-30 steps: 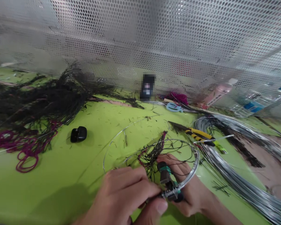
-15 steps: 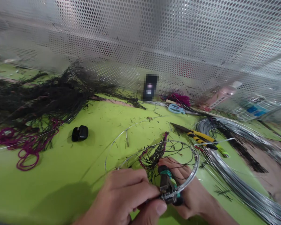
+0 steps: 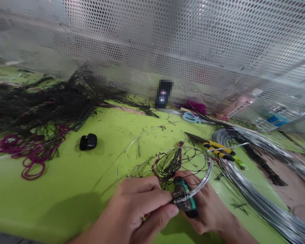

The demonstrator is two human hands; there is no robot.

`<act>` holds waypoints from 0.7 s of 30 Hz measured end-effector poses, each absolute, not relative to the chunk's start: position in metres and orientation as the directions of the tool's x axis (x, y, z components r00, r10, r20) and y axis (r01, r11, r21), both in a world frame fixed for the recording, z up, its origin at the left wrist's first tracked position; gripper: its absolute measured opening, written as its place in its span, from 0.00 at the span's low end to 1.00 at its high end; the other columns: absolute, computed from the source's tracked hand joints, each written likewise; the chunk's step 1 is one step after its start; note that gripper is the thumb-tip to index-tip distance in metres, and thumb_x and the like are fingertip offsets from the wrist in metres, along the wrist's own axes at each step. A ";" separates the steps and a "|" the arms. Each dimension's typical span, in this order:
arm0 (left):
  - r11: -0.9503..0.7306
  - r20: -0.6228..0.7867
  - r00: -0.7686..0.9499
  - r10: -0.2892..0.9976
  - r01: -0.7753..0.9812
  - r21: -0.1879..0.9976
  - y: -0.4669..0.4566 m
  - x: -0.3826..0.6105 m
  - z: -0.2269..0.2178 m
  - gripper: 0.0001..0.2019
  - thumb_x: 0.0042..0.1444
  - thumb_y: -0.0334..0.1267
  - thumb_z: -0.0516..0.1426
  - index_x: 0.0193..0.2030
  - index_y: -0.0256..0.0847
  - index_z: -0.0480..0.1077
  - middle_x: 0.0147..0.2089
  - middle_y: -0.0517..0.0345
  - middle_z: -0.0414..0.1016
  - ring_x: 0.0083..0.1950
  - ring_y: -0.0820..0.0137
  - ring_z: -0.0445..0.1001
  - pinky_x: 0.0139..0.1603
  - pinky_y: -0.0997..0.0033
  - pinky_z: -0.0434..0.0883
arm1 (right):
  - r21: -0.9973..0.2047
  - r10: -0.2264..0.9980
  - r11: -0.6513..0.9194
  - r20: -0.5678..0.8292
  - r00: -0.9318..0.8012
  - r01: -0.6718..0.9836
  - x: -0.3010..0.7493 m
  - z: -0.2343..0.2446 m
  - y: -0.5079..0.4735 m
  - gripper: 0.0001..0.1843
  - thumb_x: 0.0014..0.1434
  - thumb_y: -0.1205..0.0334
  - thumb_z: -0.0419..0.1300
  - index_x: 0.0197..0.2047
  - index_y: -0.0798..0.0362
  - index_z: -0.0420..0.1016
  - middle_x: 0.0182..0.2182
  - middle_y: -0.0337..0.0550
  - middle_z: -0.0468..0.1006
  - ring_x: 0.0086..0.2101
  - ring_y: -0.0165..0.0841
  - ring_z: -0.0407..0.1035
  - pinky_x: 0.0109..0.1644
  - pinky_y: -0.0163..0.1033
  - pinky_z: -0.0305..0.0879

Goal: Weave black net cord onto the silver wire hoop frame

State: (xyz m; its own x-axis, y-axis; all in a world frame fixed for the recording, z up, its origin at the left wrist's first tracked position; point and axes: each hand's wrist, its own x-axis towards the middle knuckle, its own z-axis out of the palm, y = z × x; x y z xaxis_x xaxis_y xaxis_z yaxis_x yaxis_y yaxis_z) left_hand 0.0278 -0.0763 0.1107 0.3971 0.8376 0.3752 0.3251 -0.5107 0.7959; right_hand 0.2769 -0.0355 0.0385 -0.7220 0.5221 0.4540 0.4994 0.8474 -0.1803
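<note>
My left hand (image 3: 142, 206) pinches a silvery wire hoop (image 3: 206, 176) at its near side, thumb and forefinger closed. Black netting (image 3: 171, 166) with a magenta cord edge hangs within the hoop. Wrapped round the green-and-black handles of a pair of pliers (image 3: 184, 193) is my right hand (image 3: 205, 206); the plier jaws meet the hoop right beside my left fingertips. The jaws look closed on the wire joint. A thin loose wire end curves out to the left over the table.
Black netting strands (image 3: 48, 98) and magenta cord (image 3: 33, 162) lie at left, near a black earbud case (image 3: 88, 141). To the right are yellow-black pliers (image 3: 220, 149), a big wire coil (image 3: 249, 193), blue-handled scissors (image 3: 191, 117) and bottles (image 3: 240, 101) against a perforated metal screen (image 3: 142, 40).
The pliers have turned in my right hand, their handles now tilting more toward the lower right. The hoop and both hands have shifted slightly; the left hand keeps its pinch.
</note>
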 end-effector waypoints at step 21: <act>-0.462 0.354 0.329 0.875 0.353 0.814 -0.072 0.032 0.108 0.13 0.71 0.33 0.54 0.32 0.39 0.68 0.28 0.65 0.65 0.29 0.78 0.64 0.29 0.76 0.58 | -0.435 0.747 0.636 0.143 -0.649 0.637 0.279 0.111 -0.077 0.24 0.51 0.71 0.53 0.52 0.48 0.63 0.35 0.42 0.81 0.30 0.39 0.80 0.32 0.40 0.80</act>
